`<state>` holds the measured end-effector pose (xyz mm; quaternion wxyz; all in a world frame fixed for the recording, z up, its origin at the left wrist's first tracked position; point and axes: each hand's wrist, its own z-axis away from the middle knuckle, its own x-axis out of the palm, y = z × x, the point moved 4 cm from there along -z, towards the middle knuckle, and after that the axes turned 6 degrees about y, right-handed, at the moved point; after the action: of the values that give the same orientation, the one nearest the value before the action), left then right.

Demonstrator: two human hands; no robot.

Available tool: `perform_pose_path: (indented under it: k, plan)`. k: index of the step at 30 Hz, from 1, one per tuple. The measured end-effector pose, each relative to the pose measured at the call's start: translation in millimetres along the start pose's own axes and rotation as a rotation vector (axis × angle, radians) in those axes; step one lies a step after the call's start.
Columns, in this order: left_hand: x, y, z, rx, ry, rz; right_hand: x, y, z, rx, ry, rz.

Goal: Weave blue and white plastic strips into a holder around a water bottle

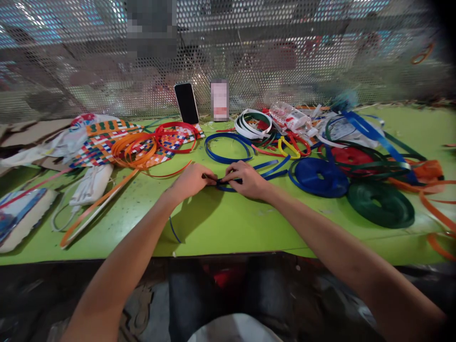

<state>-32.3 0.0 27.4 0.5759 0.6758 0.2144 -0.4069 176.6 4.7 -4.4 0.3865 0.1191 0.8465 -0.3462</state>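
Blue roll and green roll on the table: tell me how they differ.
The blue roll is bright blue, the green roll dark green. The blue roll lies closer to the right hand, pinching a blue strip; the green roll sits further right, nearer the front edge of the table. Both are flat-lying coils of strip with an open centre.

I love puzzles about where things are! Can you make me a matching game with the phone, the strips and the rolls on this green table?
Things:
1. phone
2. blue strip
3. dark green roll
4. orange loops

Places:
A. lying on the woven mat
B. pinched between the left hand and the right hand
C. propped against the mesh wall
D. flat on the green table, at the right

Pairs: 1-C, 2-B, 3-D, 4-A
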Motion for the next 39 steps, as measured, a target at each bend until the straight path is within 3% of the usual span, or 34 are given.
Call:
perform_pose_path:
  k: [12, 19, 28, 39]
  plan:
    - [-2.7, 11.3, 6.1, 0.107, -0.037, -0.125, -2.1, -1.9, 0.1, 0.006, -0.012, -0.006]
    - [2.8, 8.8, 5.5, 0.151, -0.018, -0.195, -4.4, -3.7, -0.1, 0.025, -0.053, -0.053]
    - [5.6, 4.2, 11.5, 0.236, -0.007, -0.292, 0.7, -1.3, 0.7, 0.041, -0.01, -0.042]
    - [-3.0, 3.1, 2.2, 0.181, -0.05, -0.063, 7.4, -4.6, 3.0, 0.054, 0.052, -0.015]
